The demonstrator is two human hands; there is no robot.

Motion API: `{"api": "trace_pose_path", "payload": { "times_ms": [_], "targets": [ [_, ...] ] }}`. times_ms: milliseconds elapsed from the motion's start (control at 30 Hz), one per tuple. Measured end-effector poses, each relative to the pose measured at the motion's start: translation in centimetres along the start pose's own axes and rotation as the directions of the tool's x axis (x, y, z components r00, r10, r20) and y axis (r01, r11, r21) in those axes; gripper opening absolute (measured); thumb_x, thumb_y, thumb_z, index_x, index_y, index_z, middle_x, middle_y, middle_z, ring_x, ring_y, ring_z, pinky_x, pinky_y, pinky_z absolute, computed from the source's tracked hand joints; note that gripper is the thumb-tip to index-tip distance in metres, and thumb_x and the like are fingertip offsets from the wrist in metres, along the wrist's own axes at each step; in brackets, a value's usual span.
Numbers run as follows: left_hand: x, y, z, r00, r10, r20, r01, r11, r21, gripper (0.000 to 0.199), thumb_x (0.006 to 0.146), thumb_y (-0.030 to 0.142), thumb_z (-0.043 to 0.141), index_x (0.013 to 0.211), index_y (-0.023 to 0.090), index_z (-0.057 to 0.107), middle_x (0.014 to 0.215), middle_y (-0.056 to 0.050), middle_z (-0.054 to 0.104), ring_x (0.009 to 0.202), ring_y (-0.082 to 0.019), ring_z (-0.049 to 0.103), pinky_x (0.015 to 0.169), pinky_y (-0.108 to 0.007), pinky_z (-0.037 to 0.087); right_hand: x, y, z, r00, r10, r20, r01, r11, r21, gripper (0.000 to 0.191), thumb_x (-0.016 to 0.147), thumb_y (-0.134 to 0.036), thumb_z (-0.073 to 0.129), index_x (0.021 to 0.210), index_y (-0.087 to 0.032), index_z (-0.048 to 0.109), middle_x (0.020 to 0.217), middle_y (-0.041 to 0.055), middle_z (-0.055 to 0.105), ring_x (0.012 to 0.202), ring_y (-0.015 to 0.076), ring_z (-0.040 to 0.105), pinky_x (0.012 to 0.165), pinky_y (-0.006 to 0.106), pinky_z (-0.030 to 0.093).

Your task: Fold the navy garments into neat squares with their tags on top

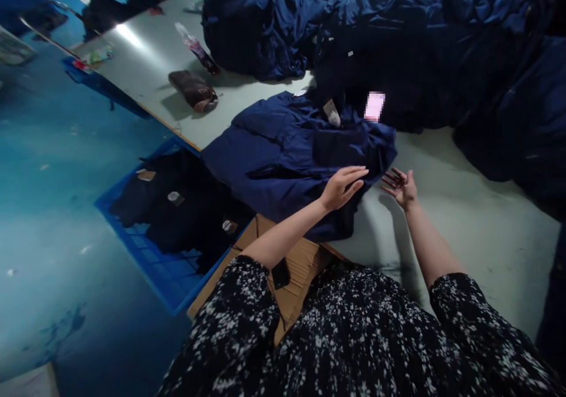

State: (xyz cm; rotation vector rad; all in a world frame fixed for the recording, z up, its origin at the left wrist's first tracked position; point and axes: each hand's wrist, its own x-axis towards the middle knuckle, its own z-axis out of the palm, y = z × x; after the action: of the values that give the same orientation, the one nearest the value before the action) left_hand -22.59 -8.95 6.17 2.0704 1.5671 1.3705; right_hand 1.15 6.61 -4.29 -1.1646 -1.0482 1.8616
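Hands [341, 189] apart, right hand [407, 193] palm-up

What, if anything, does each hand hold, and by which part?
Nothing is held: the left hand is open over the navy garment, the right hand open beside it.

Left grip [342, 189] unclenched (right grip [404, 192] fanned)

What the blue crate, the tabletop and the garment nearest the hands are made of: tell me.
Blue crate: likely plastic, given its even color and molded-looking grid. Tabletop: perhaps laminate or painted board, smooth and semi-glossy, reflecting light. Garment: probably woven fabric, smooth with faint sheen and soft creases; fiber unclear.
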Motion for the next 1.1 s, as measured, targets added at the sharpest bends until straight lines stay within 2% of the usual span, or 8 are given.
{"api": "trace_pose_path", "payload": {
  "times_ms": [167, 333, 433, 600, 767, 933, 1033, 1100],
  "targets": [
    [-3.8, -4.2, -0.7, 0.919, -0.367, 0.144, 0.314, 0.902, 0.296, 0.037, 0.102, 0.034, 0.055, 0.131, 0.02, 0.072, 0.141, -0.016, 0.066, 0.139, -0.027, 0.056, 0.121, -0.048, 0.041, -1.4, -0.7, -3.0, 0.991, -0.131, 0.005, 0.124, 0.928, -0.352, 0.072, 0.075, -0.082, 0.066, 0.115, -0.023, 0.073, 0.121, 0.0137, 0.075, 0.119, 0.0326, 0.067, 0.103, 0.054, 0.053],
    [-4.6, -7.9, -2.7, 0.564, -0.823, -0.062, 0.683, 0.423, 0.595, 0.079, 0.095, 0.05, 0.063, 0.164, 0.023, 0.037, 0.173, -0.021, 0.022, 0.16, -0.043, 0.018, 0.122, -0.067, 0.027, -0.1, 0.6, 0.3, 0.914, -0.338, -0.222, 0.11, 0.736, -0.668, 0.104, 0.065, -0.051, 0.085, 0.151, -0.006, 0.049, 0.154, 0.0281, 0.051, 0.148, 0.0402, 0.042, 0.122, 0.054, 0.034],
    [-5.3, -7.8, -2.1, 0.465, -0.885, -0.002, 0.706, 0.369, 0.604, 0.097, 0.091, 0.059, 0.065, 0.169, 0.023, 0.019, 0.174, -0.024, 0.011, 0.16, -0.043, 0.017, 0.12, -0.067, 0.029, -0.4, 1.8, 4.3, 0.95, -0.247, -0.189, 0.082, 0.785, -0.615, 0.115, 0.061, -0.032, 0.083, 0.162, -0.008, 0.034, 0.155, 0.023, 0.052, 0.143, 0.036, 0.05, 0.12, 0.049, 0.04],
    [-5.4, -6.3, -0.9, 0.621, -0.783, 0.038, 0.55, 0.47, 0.69, 0.124, 0.078, 0.044, 0.085, 0.17, 0.018, 0.006, 0.174, -0.026, -0.004, 0.162, -0.042, 0.003, 0.125, -0.067, 0.017, -4.2, 1.3, 8.2, 0.909, -0.232, 0.346, 0.414, 0.596, -0.688, 0.068, 0.066, -0.015, 0.064, 0.133, -0.025, 0.071, 0.131, 0.0045, 0.073, 0.126, 0.0275, 0.064, 0.111, 0.04, 0.049],
    [-2.6, -5.4, -2.4, 0.79, -0.58, 0.196, 0.302, 0.648, 0.7, 0.132, 0.065, 0.022, 0.09, 0.17, 0.016, 0.009, 0.175, -0.024, -0.001, 0.162, -0.039, -0.004, 0.127, -0.065, 0.002, -9.7, -3.6, 4.3, 0.812, -0.275, 0.515, 0.583, 0.355, -0.731, 0.053, 0.063, -0.009, 0.053, 0.103, -0.027, 0.083, 0.1, 0.0047, 0.078, 0.099, 0.0269, 0.066, 0.095, 0.041, 0.052],
    [0.8, -5.0, -0.1, 0.792, -0.496, 0.356, 0.201, 0.762, 0.616, 0.08, 0.07, 0.015, 0.08, 0.145, 0.029, 0.058, 0.167, -0.013, 0.04, 0.161, -0.038, 0.016, 0.125, -0.07, -0.004, -14.5, -7.2, -2.0, 0.74, -0.539, 0.402, 0.643, 0.391, -0.659, 0.029, 0.068, -0.015, 0.054, 0.079, -0.026, 0.078, 0.081, 0.0057, 0.07, 0.09, 0.0262, 0.062, 0.09, 0.042, 0.051],
    [3.3, -4.4, 3.8, 0.741, -0.481, 0.469, 0.214, 0.831, 0.514, 0.038, 0.079, 0.012, 0.064, 0.114, 0.025, 0.069, 0.129, -0.007, 0.072, 0.133, -0.03, 0.059, 0.126, -0.064, 0.019, -16.4, -8.7, -5.7, 0.704, -0.674, 0.223, 0.62, 0.431, -0.656, 0.017, 0.072, -0.021, 0.059, 0.076, -0.026, 0.075, 0.086, 0.0057, 0.071, 0.093, 0.0271, 0.063, 0.091, 0.044, 0.051],
    [5.6, -3.6, 6.1, 0.756, -0.41, 0.51, 0.19, 0.884, 0.428, 0.034, 0.079, 0.011, 0.056, 0.109, 0.022, 0.067, 0.116, -0.007, 0.073, 0.114, -0.025, 0.066, 0.117, -0.052, 0.04, -17.4, -10.3, -8.3, 0.646, -0.761, 0.067, 0.589, 0.44, -0.678, 0.012, 0.074, -0.025, 0.062, 0.077, -0.025, 0.074, 0.088, 0.0058, 0.071, 0.096, 0.0279, 0.064, 0.094, 0.047, 0.051]
  ]
}}
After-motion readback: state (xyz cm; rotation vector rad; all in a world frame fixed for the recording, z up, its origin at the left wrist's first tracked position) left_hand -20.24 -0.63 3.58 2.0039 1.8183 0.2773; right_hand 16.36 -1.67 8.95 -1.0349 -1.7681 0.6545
